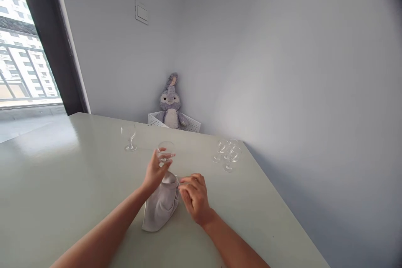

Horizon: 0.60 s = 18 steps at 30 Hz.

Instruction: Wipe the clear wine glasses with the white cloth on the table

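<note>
My left hand (157, 171) is closed around the bowl of a clear stemmed glass (166, 147), held upright above the table with its rim up. Below it hangs a pale grey-pink cloth (161, 207), bunched about the glass's lower part, so the stem and foot are hidden. At the cloth's right edge, my right hand (194, 194) has its thumb and fingers bent together in a pinch, with the fingertips on the fabric.
One stemmed glass (128, 138) stands at the back left of the pale table (78, 184). Several more glasses (230, 155) cluster near the right edge, by the wall. Behind the table, a plush toy (171, 106) sits in a white perforated basket (195, 125).
</note>
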Tool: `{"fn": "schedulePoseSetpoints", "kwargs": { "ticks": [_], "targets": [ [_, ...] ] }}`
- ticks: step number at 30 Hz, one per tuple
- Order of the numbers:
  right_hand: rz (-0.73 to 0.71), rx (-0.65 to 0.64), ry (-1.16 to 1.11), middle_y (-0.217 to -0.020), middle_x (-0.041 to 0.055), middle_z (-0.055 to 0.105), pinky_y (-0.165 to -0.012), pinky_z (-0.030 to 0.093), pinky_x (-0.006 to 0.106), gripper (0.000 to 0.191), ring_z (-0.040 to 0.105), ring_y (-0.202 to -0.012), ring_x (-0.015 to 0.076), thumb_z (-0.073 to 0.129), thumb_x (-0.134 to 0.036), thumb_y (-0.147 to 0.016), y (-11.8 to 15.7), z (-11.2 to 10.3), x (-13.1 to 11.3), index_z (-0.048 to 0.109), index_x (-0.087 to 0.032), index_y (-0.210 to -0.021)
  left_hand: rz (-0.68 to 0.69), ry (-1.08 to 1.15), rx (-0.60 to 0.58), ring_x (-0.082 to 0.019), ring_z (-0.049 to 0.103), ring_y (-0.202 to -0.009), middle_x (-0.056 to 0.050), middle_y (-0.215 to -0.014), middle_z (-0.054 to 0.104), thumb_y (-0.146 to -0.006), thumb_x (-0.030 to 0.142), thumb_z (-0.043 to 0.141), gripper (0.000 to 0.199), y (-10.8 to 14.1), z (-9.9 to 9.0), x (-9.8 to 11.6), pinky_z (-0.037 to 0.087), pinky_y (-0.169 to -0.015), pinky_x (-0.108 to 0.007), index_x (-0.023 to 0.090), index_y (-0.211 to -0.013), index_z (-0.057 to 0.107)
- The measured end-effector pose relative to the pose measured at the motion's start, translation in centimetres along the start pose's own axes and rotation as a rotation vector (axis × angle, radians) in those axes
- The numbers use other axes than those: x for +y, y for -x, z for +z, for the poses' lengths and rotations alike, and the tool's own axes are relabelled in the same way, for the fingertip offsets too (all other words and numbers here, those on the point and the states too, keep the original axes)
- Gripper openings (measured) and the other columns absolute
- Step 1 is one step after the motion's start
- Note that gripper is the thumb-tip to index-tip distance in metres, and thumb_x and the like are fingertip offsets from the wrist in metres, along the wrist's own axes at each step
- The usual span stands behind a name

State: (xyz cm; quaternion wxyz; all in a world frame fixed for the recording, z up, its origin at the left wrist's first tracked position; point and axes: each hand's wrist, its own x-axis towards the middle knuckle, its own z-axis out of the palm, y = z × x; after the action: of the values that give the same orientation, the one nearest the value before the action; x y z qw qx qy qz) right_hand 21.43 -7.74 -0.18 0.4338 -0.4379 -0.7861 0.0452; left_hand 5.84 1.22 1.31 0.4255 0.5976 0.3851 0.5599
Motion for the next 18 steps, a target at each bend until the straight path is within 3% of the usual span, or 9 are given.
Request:
{"fn": "schedulePoseSetpoints", "kwargs": {
  "ticks": [3, 6, 9, 11, 13, 15, 18],
  "targets": [
    [0.152, 0.049, -0.064, -0.079, 0.0046, 0.058, -0.068, 0.042, 0.033, 0.021, 0.050, -0.075, 0.0195, 0.047, -0.024, -0.084, -0.1, 0.1, 0.8, 0.057, -0.021, -0.102, 0.097, -0.080, -0.224, -0.020, 0.053, -0.107, -0.007, -0.107, 0.061, -0.076, 0.028, 0.056, 0.033, 1.7, 1.5, 0.7, 0.040, -0.089, -0.034, 0.021, -0.107, 0.047],
    [0.212, -0.025, -0.223, -0.081, 0.0023, 0.059, -0.064, 0.044, 0.028, 0.023, 0.054, -0.075, 0.0182, 0.049, -0.023, -0.079, 0.1, 0.9, 1.4, 0.056, -0.022, -0.101, 0.170, -0.155, -0.429, -0.020, 0.052, -0.107, -0.007, -0.113, 0.059, -0.077, 0.023, 0.053, 0.040, 3.4, 2.7, 1.2, 0.039, -0.092, -0.037, 0.023, -0.116, 0.045],
    [0.220, -0.032, -0.328, -0.083, 0.0021, 0.062, -0.067, 0.045, 0.027, 0.018, 0.057, -0.078, 0.0178, 0.044, -0.023, -0.081, 0.4, 1.6, 2.0, 0.059, -0.021, -0.090, 0.211, -0.210, -0.524, -0.020, 0.049, -0.110, -0.007, -0.117, 0.057, -0.077, 0.020, 0.052, 0.046, 4.3, 3.2, 1.0, 0.039, -0.093, -0.037, 0.024, -0.121, 0.042],
    [0.287, 0.021, -0.290, -0.077, 0.0021, 0.062, -0.064, 0.044, 0.026, 0.019, 0.058, -0.072, 0.0174, 0.043, -0.029, -0.083, 0.3, 1.5, 3.1, 0.060, -0.020, -0.084, 0.228, -0.237, -0.504, -0.021, 0.047, -0.113, -0.007, -0.121, 0.054, -0.077, 0.022, 0.053, 0.049, 4.3, 3.3, 0.4, 0.038, -0.093, -0.037, 0.025, -0.124, 0.039],
    [0.446, 0.105, -0.172, -0.067, 0.0010, 0.061, -0.059, 0.043, 0.024, 0.026, 0.056, -0.063, 0.0161, 0.043, -0.036, -0.084, 0.1, 0.6, 4.8, 0.060, -0.018, -0.079, 0.226, -0.283, -0.421, -0.022, 0.043, -0.117, -0.006, -0.125, 0.051, -0.077, 0.024, 0.054, 0.051, 3.8, 3.1, -0.4, 0.035, -0.097, -0.039, 0.027, -0.125, 0.037],
    [0.621, 0.190, -0.032, -0.063, 0.0003, 0.061, -0.058, 0.042, 0.024, 0.032, 0.055, -0.059, 0.0153, 0.041, -0.041, -0.084, -0.1, -0.7, 7.1, 0.060, -0.017, -0.077, 0.166, -0.310, -0.297, -0.022, 0.042, -0.118, -0.003, -0.124, 0.052, -0.078, 0.027, 0.052, 0.048, 3.1, 2.7, -1.3, 0.033, -0.097, -0.040, 0.029, -0.123, 0.038],
    [0.743, 0.254, 0.085, -0.068, 0.0031, 0.064, -0.061, 0.041, 0.025, 0.030, 0.057, -0.064, 0.0176, 0.042, -0.040, -0.081, 0.1, -2.5, 10.8, 0.061, -0.017, -0.077, 0.024, -0.261, -0.118, -0.021, 0.049, -0.109, -0.003, -0.113, 0.058, -0.079, 0.031, 0.049, 0.040, 1.8, 2.1, -2.7, 0.037, -0.092, -0.040, 0.028, -0.118, 0.040]
  ]
}}
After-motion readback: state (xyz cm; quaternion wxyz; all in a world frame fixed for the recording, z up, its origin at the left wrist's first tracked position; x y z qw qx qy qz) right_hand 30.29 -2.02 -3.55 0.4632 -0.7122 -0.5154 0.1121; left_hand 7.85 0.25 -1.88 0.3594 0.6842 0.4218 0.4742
